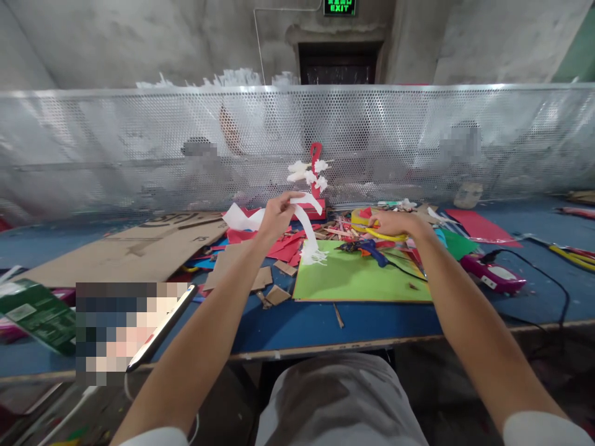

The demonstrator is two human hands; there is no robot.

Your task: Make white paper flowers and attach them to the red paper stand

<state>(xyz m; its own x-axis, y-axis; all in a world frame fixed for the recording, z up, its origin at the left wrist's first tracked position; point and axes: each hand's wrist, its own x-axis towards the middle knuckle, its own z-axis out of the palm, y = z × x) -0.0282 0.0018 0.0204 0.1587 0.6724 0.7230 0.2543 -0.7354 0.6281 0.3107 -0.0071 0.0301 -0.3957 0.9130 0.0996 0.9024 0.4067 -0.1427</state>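
The worktop (288, 334) carries a green sheet (353, 279), located below and on the near side of the fingers, mostly between the two hands. On the sheet, below and slightly left of the right fingers, lies a glue gun (379, 255), nozzle pointing left. A white strip (307, 229) hangs from the left fingers, its fringed end at the sheet's left edge. The left hand (277, 215) pinches this strip with fingers narrowed. The right hand (395, 223) has its fingers curled at a yellow tool (388, 236); whether they grip it cannot be told. Cardboard (130, 244) lies left of the left fingers. Beyond and slightly right of these stands a red stand (316, 150) with white flowers (320, 166). A mesh panel (395, 142) rises beyond all fingers.
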